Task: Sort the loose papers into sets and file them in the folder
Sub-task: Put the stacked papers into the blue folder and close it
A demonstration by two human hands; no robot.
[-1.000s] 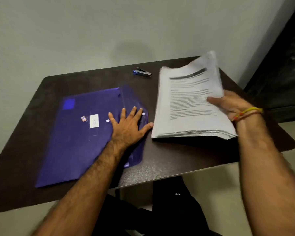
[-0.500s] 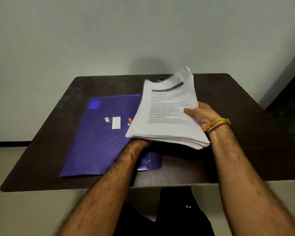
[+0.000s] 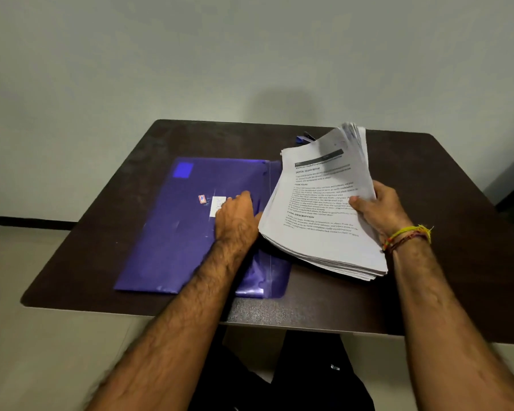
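Thick stack of white printed paper sheets (image 3: 324, 209) held tilted above the right half of the dark brown rectangular counter (image 3: 427, 277), at about 2 o'clock from the frame centre. Gripped along its right edge by the right hand (image 3: 380, 212): thumb curled over the top sheet, remaining fingers (image 3: 361, 203) hidden behind the pile, so their spread cannot be told. Far corners of the sheets fanned and blurred; headings in bold legible in part, body text too small to read. Near edge of the stack showing many layered sheet edges, count unclear.

Flat translucent blue plastic folder (image 3: 175, 232) lying on the counter at about 9 o'clock from the stack, long side running away from the viewer, its right strip passing under the stack's left corner. Small white label and a small red-and-white sticker near its middle, print unreadable. Left hand (image 3: 238, 215) resting palm down on the folder near the label, fingers curled downward with tips out of sight; whether pressing or pinching the plastic cannot be told. Thumb tip just beside the stack's left edge, contact unclear.

Small dark blue object (image 3: 304, 137) at 12 o'clock from the stack, mostly hidden behind the paper, kind not certain. Yellow and red thread bands (image 3: 407, 237) around the right wrist. Dark clothing below the counter edge, cut off by the frame.
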